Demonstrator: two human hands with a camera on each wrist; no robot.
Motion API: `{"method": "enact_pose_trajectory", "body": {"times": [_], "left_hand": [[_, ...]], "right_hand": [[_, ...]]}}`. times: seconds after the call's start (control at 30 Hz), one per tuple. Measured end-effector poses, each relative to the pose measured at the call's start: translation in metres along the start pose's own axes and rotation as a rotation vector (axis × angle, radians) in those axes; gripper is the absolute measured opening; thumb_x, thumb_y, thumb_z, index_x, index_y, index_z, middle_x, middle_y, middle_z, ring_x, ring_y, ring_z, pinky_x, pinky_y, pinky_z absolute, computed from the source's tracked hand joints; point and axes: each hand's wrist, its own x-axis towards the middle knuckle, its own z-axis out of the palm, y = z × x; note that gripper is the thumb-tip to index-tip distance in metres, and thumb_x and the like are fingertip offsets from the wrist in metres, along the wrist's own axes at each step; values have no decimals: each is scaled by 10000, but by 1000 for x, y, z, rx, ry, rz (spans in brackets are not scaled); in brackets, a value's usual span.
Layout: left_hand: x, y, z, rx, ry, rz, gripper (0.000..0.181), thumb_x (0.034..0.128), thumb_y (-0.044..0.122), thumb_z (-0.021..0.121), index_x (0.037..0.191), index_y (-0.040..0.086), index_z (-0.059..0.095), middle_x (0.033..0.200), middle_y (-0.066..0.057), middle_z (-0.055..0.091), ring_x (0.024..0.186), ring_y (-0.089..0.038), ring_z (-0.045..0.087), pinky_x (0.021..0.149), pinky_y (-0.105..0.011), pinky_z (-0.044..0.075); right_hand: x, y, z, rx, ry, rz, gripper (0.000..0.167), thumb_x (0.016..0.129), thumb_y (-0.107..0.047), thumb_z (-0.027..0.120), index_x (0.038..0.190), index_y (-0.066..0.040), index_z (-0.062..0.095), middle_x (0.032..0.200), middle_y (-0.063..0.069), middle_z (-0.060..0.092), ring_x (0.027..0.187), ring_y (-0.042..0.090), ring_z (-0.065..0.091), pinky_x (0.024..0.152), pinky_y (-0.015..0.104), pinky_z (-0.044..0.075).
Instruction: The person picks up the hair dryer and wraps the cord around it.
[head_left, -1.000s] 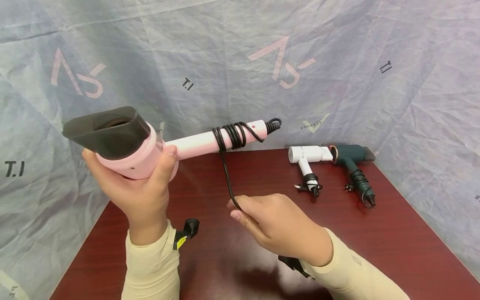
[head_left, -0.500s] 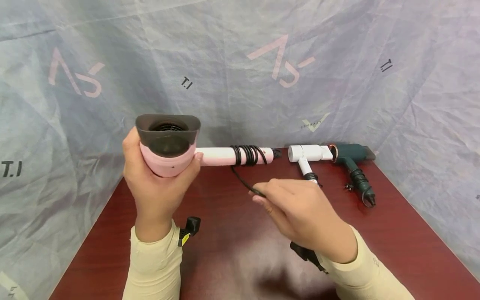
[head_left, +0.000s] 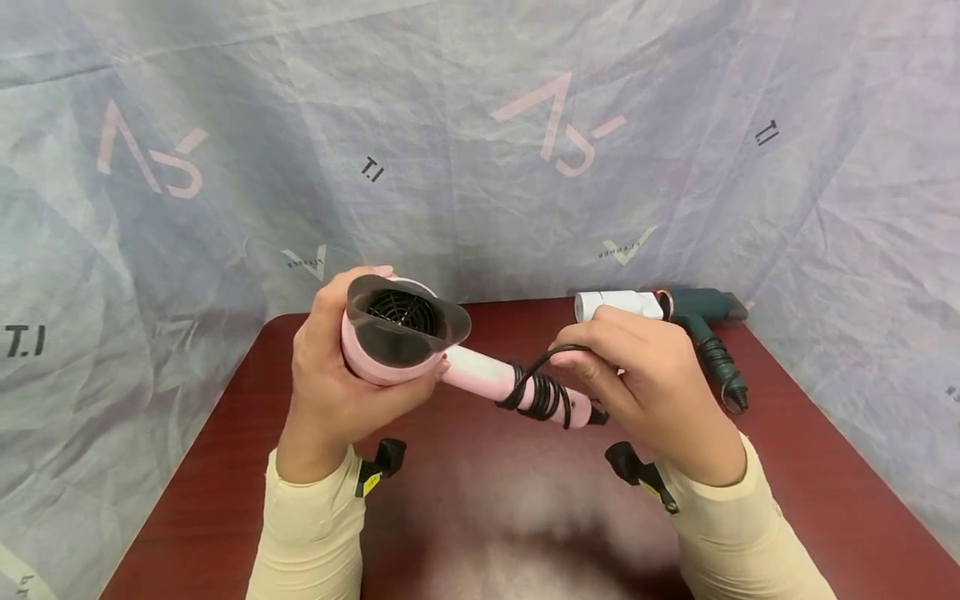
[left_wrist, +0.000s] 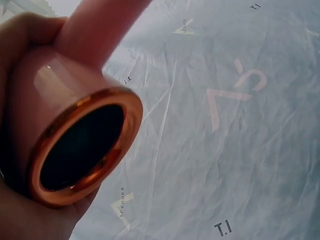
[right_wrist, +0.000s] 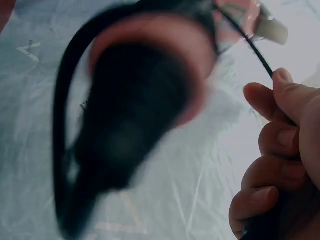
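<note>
My left hand [head_left: 330, 392] grips the barrel of a pink hair dryer [head_left: 480, 372], its dark nozzle [head_left: 397, 342] tipped toward the head camera. A copper-coloured ring [left_wrist: 132, 112] rims the dryer's other end in the left wrist view. Several turns of black cord [head_left: 543, 396] wrap the handle near its end. My right hand [head_left: 660, 383] pinches a free stretch of that cord between thumb and index finger, held above the handle and pulled taut. In the right wrist view the dark cord sleeve [right_wrist: 135, 110] at the handle's end looms blurred and close.
At the back right of the dark red table [head_left: 495, 517] lie a white hair dryer [head_left: 611, 302], partly behind my right hand, and a dark green hair dryer [head_left: 701, 308] with its cord wound on the handle. Grey printed cloth [head_left: 450, 167] surrounds the table.
The pink dryer has moved right and lower, and its handle now slants down to the right. My right hand has carried the cord from below the handle to above it, rightward.
</note>
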Motion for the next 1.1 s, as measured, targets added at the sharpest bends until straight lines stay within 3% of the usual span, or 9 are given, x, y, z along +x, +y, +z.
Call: {"method": "enact_pose_trajectory", "body": {"times": [0.2,0.43,0.6,0.8,0.83,0.9,1.03,1.07,1.1], "left_hand": [[2,0,1,-88,-26,-46,778,558,-18,905,1247,-138,564,1099,-141,706,1014,-238,682,931,-363,537],[2,-4,4,-139,54,-101,817,543,-81,891,1284,-151,555,1094,-70,742,1013,-219,709,943,-341,546],[3,-3,5,-178,116,-103,813,553,-97,866,1293,-175,538,1087,-84,736,1000,-241,704,929,-347,547],[6,-2,8,-193,264,-115,733,569,-73,840,1233,-184,552,1063,-101,703,973,-289,658,947,-384,519],[6,-2,9,-194,291,-120,715,572,-71,839,1218,-183,556,1061,-105,699,975,-298,649,955,-390,512],[7,-1,9,-181,339,-133,691,579,-66,842,1198,-181,557,1045,-104,698,970,-307,642,956,-393,505],[8,-1,10,-172,414,-141,672,609,-75,842,1208,-161,552,1044,-140,690,963,-326,636,960,-395,509],[8,-1,11,-174,426,-141,672,615,-78,843,1216,-155,551,1046,-158,688,962,-331,636,959,-397,514],[9,-1,11,-177,437,-136,672,620,-82,841,1222,-150,549,1049,-176,685,960,-334,637,957,-399,519]], "right_hand": [[-10,29,15,71,-39,113,220,1017,-325,654,967,-131,745,765,-96,591,658,0,441,627,156,363],[-25,54,37,150,-108,274,52,986,-171,700,1013,-170,744,866,-131,640,768,35,539,706,194,426],[-26,54,44,170,-197,313,102,1007,-129,660,1020,-192,739,922,-126,679,827,40,583,752,213,466],[-18,35,53,190,-232,332,103,1008,-77,619,990,-124,708,880,-60,666,800,38,582,735,189,489],[-20,32,55,56,-285,249,123,1011,-62,594,932,-108,677,834,-53,634,762,37,557,712,173,471],[-24,28,61,-185,-237,100,217,1030,-74,538,827,-98,608,738,-37,549,681,61,485,630,188,422],[-31,19,67,-385,-283,96,213,1047,-158,567,849,-84,583,730,-6,484,677,132,457,637,284,446],[-30,16,68,-226,-271,197,162,1041,-185,596,922,-80,630,756,-8,530,693,136,486,651,304,471],[-29,13,67,-175,-319,274,132,1032,-210,624,997,-88,661,816,-18,600,721,123,523,686,306,503]]}}
